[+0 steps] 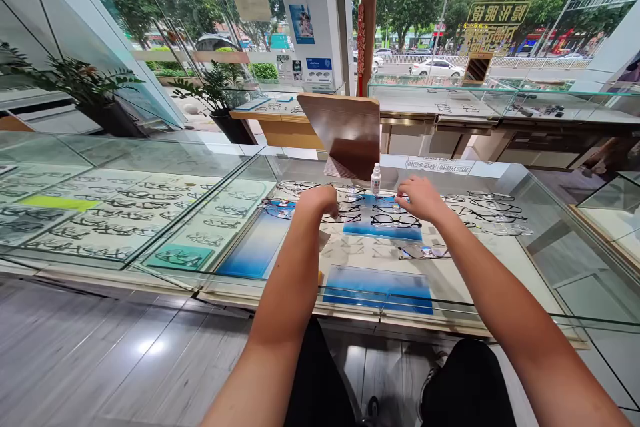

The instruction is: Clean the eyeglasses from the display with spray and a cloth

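Note:
My left hand (320,203) is bent down over the glass counter, beside several eyeglasses; a bit of pale cloth or paper (324,239) shows below it, and its fingertips are mostly hidden. To the right, my right hand (416,199) hovers at the row of glasses, fingers curved and partly apart, near a pair of dark-framed glasses (396,221). Whether it touches a frame is too small to tell. A small white bottle (376,180) stands upright between my hands, toward the back. One more pair of glasses (425,252) lies nearer to me.
Several glasses lie at the right, including a dark pair (493,197). A brown board (350,133) stands behind the bottle. Blue sheets (379,288) show through the glass counter. Display trays of glasses (135,203) fill the left case. Potted plants (220,97) stand beyond.

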Demonstrator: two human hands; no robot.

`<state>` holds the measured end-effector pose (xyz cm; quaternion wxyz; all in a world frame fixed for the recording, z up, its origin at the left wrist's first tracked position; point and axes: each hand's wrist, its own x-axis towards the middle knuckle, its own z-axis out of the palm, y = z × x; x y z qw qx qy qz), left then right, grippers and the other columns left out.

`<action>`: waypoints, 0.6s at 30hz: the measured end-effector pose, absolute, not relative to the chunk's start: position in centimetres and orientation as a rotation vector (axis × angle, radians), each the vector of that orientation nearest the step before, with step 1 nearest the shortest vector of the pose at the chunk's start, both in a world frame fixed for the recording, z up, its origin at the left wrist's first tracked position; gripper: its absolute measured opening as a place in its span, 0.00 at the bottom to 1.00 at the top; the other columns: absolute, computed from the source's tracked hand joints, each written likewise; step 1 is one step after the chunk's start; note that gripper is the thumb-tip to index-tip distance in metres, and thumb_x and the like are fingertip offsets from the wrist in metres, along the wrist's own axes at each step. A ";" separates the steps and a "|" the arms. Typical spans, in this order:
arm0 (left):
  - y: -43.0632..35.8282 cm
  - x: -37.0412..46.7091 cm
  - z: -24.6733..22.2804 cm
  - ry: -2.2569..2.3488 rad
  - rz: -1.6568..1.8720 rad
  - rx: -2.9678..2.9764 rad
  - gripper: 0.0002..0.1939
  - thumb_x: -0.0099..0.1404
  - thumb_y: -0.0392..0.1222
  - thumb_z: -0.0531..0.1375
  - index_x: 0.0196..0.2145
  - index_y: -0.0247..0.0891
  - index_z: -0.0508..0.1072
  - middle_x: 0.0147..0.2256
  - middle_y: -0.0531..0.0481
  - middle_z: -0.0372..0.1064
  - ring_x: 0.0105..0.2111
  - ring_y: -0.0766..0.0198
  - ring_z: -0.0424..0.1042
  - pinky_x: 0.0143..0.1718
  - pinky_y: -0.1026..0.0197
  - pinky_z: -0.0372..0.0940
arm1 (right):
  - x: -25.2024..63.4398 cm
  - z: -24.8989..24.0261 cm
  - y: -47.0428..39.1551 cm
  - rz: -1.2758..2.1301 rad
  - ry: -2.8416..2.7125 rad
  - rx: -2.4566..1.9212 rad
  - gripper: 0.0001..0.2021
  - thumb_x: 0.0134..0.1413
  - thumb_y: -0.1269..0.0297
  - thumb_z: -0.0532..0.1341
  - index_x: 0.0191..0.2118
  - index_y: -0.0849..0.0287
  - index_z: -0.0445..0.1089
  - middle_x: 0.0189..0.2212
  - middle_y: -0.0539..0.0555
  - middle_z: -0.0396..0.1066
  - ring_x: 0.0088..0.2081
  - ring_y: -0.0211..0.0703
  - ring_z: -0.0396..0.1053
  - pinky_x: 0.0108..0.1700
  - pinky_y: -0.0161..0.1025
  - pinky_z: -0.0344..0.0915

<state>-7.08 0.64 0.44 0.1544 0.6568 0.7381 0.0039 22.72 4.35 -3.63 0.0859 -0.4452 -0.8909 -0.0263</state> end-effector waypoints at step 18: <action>-1.1 -5.1 3.6 1.001 0.728 1.824 0.17 0.59 0.56 0.70 0.29 0.39 0.76 0.26 0.52 0.64 0.27 0.64 0.60 0.29 0.61 0.55 | 25.4 -2.1 3.9 -0.022 -2.218 -1.261 0.05 0.58 0.66 0.60 0.31 0.54 0.64 0.33 0.54 0.76 0.37 0.50 0.68 0.45 0.46 0.57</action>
